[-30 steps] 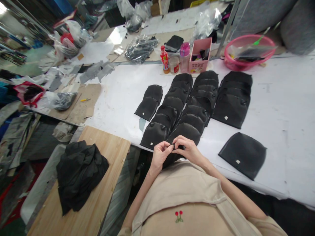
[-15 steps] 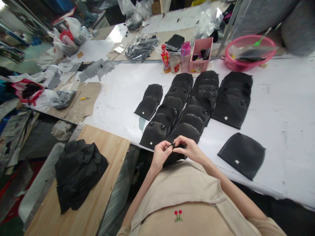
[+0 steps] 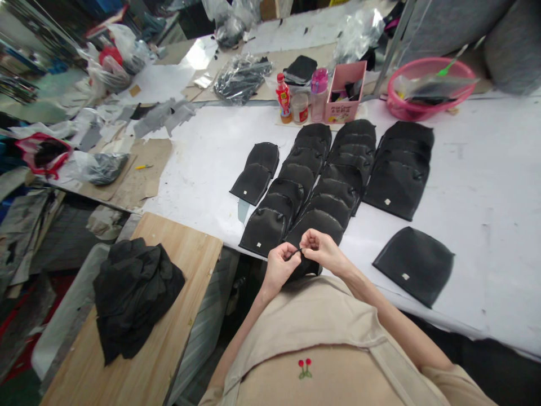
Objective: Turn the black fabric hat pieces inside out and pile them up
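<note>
The person's left hand and right hand meet just in front of the apron, both with the fingertips pinched on the edge of a black panel. The held panel hangs below the fingers, between the hands and the apron, at the near edge of the white tabletop; its lower part is partly hidden. What exactly is between the fingertips is too small to tell.

Just beyond the hands, overlapping black panels lie in slanting rows: a left-centre row and a right-centre row side by side, a short row to the left and a far-right row. A single panel lies apart to the right of the hands, a small pale square near its lower edge.

Behind the rows stand a red-capped bottle, a clear jar, a pink-lidded bottle and a pink box, with a pink basin farther right. To the left of the person, crumpled black cloth rests on a wooden board.
</note>
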A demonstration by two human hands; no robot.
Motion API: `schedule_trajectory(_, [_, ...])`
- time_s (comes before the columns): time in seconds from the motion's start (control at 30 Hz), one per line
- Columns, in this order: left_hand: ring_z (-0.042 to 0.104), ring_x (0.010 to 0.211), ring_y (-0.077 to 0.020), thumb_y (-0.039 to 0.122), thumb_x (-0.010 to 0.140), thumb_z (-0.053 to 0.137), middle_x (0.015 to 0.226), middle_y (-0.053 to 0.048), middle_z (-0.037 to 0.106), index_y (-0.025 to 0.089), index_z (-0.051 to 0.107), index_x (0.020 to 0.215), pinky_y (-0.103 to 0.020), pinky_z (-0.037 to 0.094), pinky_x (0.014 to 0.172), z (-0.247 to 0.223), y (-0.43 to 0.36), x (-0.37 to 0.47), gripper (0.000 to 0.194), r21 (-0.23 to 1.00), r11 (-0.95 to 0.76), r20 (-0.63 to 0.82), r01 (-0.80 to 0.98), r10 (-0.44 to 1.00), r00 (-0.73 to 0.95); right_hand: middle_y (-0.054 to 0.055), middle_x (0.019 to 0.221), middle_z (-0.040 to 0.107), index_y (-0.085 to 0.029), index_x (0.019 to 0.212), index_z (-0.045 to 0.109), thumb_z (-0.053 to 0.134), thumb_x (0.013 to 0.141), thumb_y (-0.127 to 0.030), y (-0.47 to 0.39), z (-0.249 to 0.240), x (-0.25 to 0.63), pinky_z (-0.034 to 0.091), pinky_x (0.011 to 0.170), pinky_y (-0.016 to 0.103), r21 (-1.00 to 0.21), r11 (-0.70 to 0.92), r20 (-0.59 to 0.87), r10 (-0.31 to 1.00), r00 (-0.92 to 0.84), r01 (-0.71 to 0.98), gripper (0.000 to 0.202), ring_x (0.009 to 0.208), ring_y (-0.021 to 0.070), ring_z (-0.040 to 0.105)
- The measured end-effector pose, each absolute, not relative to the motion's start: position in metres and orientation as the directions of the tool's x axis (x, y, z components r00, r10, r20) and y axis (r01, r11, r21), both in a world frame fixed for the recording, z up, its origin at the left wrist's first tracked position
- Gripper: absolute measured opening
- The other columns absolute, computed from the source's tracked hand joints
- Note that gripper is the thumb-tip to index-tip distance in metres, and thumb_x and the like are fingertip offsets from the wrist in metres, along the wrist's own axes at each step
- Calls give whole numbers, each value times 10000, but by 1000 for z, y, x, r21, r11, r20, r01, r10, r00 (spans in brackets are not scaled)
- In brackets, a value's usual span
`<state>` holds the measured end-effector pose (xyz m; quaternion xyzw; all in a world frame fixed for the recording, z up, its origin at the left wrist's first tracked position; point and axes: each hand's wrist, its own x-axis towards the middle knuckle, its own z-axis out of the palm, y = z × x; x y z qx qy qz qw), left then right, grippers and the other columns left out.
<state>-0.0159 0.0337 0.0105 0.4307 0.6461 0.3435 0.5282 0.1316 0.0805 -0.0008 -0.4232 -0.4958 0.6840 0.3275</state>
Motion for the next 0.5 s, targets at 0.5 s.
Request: schedule_trajectory(0.5, [385,531,-71,307,784,612,616,27,511,141,590,725,-196,289,501,11,33,-17,178,894,434,-433,116,901,-31,14,876,633,-180,870,610,722,754,-323,80,-1,161,475,773,283,-965,-262,-217,739,-638,25,215,830,158,589])
